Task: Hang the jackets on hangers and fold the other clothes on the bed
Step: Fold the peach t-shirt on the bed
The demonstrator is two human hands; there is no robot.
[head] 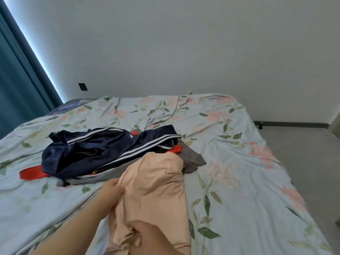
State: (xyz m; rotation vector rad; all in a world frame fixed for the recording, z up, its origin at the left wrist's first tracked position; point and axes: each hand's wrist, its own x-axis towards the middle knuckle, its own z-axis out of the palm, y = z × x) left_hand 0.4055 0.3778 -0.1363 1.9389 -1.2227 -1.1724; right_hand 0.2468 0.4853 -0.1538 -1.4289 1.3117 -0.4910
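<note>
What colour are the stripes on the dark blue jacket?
White. The head view shows the stripes running along the navy jacket lying on the bed.

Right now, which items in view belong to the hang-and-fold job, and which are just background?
Job: peach garment, gripped by left hand and right hand; navy striped jacket; red garment; grey garment; bed.
Background: teal curtain; black wall plate. No hangers in view.

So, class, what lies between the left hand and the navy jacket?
A grey garment, poking out from under the navy jacket, seen in the head view; the left hand grips a peach garment.
</note>
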